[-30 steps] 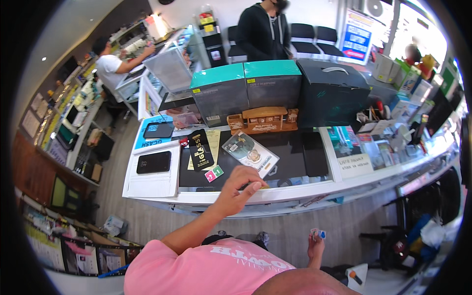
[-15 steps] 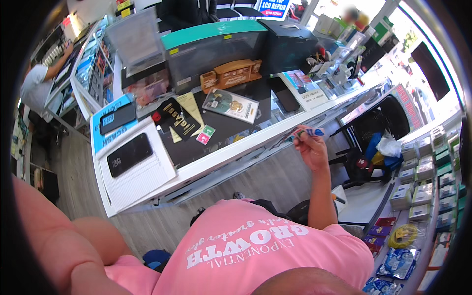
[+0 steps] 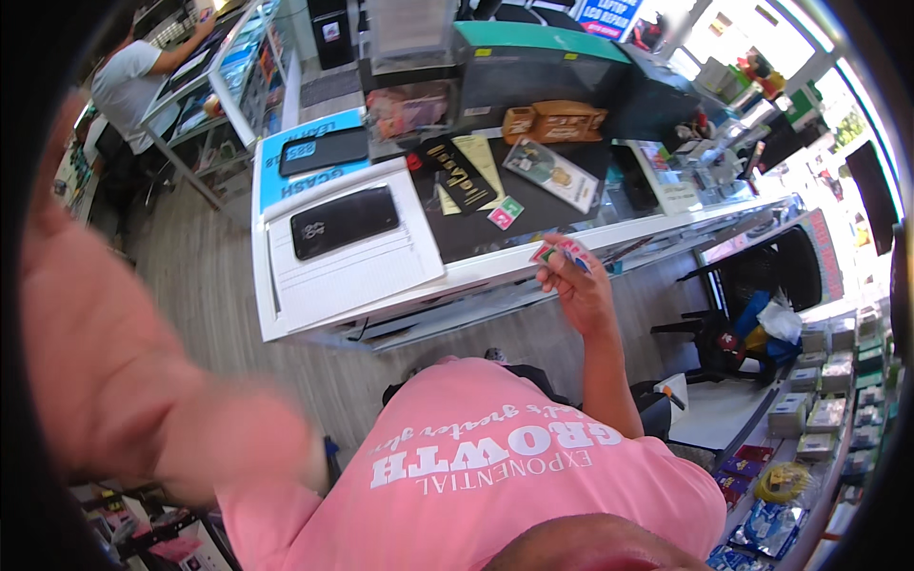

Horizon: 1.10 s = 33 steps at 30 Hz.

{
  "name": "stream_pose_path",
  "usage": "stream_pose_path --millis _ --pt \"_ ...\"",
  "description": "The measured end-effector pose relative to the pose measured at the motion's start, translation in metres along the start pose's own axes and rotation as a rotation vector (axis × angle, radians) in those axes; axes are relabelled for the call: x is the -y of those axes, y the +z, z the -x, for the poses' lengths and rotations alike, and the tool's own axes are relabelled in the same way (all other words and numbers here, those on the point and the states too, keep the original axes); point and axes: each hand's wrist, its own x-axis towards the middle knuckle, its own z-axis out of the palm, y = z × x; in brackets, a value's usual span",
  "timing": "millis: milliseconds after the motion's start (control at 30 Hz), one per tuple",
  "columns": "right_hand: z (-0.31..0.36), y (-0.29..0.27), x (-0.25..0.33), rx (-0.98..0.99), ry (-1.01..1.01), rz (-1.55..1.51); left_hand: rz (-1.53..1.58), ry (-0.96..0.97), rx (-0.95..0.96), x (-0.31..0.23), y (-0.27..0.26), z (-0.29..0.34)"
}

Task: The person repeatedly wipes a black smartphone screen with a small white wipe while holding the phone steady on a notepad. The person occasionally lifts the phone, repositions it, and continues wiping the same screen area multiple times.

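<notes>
My right hand [image 3: 579, 285] is raised in front of the counter's near edge, its fingers pinched on a few small flat packets [image 3: 568, 252] in pink, green and blue. A similar pink-and-green packet [image 3: 506, 213] lies on the dark counter top just beyond. My left arm is lifted and smeared by motion at the left; the blurred left hand [image 3: 62, 143] runs into the picture's dark rim, its fingers hidden. A black phone [image 3: 344, 222] rests on an open lined notebook [image 3: 357, 281]. Right of it lie a black printed sleeve [image 3: 460, 176], yellowish paper [image 3: 483, 164] and a flat clear-fronted package [image 3: 550, 175].
A second dark phone [image 3: 324, 152] lies on a blue sheet [image 3: 271, 192]. Behind are a wooden holder [image 3: 562, 124] and a green-topped box [image 3: 543, 46]. A black chair [image 3: 776, 271] and shelves of boxed goods [image 3: 824, 409] stand right. A co-worker [image 3: 133, 81] is at another showcase, far left.
My left arm has swung upward on the left. The right hand, still holding the packets, has shifted slightly left. The whole view has turned, moving the counter rightward and up in the picture.
</notes>
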Motion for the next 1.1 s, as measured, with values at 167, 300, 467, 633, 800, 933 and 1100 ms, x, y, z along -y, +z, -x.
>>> stream_pose_path --millis 167,300,467,633,800,933,1100 --pt "-0.048 0.019 -0.009 0.069 -0.210 -0.050 0.294 -1.047 0.139 -0.018 0.089 0.118" --pt "-0.078 0.043 -0.014 -0.040 -0.056 -0.298 0.616 -1.340 0.118 -0.067 0.171 0.156" --pt "-0.104 0.064 -0.049 0.040 0.006 -0.413 0.571 -1.267 0.020 -0.087 0.266 0.130" --pt "-0.102 0.086 -0.031 -0.049 -0.109 -0.024 0.515 -1.442 -0.099 -0.091 0.296 0.129" --pt "-0.126 0.064 -0.022 -0.115 -0.320 0.244 0.674 -1.676 -0.263 -0.080 0.313 0.124" --pt "-0.136 0.040 -0.016 -0.075 -0.389 0.339 0.685 -1.796 -0.193 -0.064 0.323 0.119" --pt "-0.150 -0.010 0.011 -0.139 -0.334 0.205 0.050 -1.448 0.388 -0.052 0.335 0.127"
